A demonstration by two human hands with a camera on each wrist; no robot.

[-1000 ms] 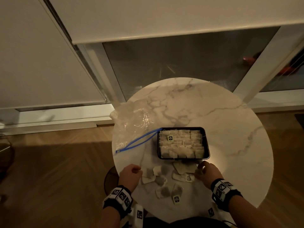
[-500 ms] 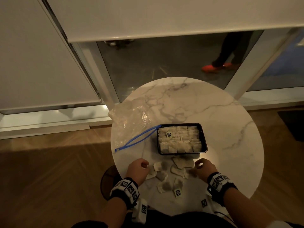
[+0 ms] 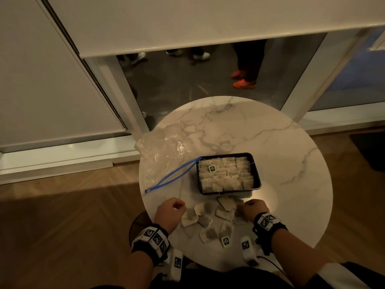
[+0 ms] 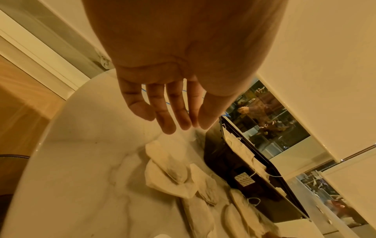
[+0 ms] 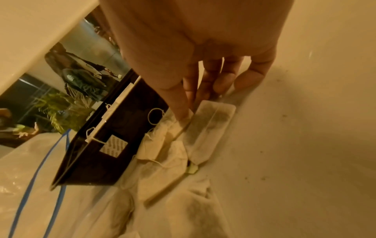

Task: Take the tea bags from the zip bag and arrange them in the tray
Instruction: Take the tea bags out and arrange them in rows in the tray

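A black tray (image 3: 257, 170) packed with rows of tea bags stands mid-table. The clear zip bag (image 3: 164, 155) with a blue zip lies flat to its left. Several loose tea bags (image 3: 206, 221) are scattered in front of the tray. My left hand (image 3: 182, 206) is at the left edge of that pile. In the left wrist view its thumb and forefinger (image 4: 193, 126) meet on the blurred corner of a tea bag (image 4: 168, 161). My right hand (image 3: 245, 205) is at the pile's right edge. There its thumb and fingers (image 5: 191, 111) pinch the top of a tea bag (image 5: 211, 128).
The round marble table (image 3: 270, 142) has bare room behind and right of the tray. Its edge is close to my wrists. Beyond it is a glass door with people's feet (image 3: 243, 83) outside. Wooden floor lies on both sides.
Both hands have drawn in toward the loose tea bags, the left one sliding right to the pile's edge. The view has tilted up, and feet now show beyond the glass.
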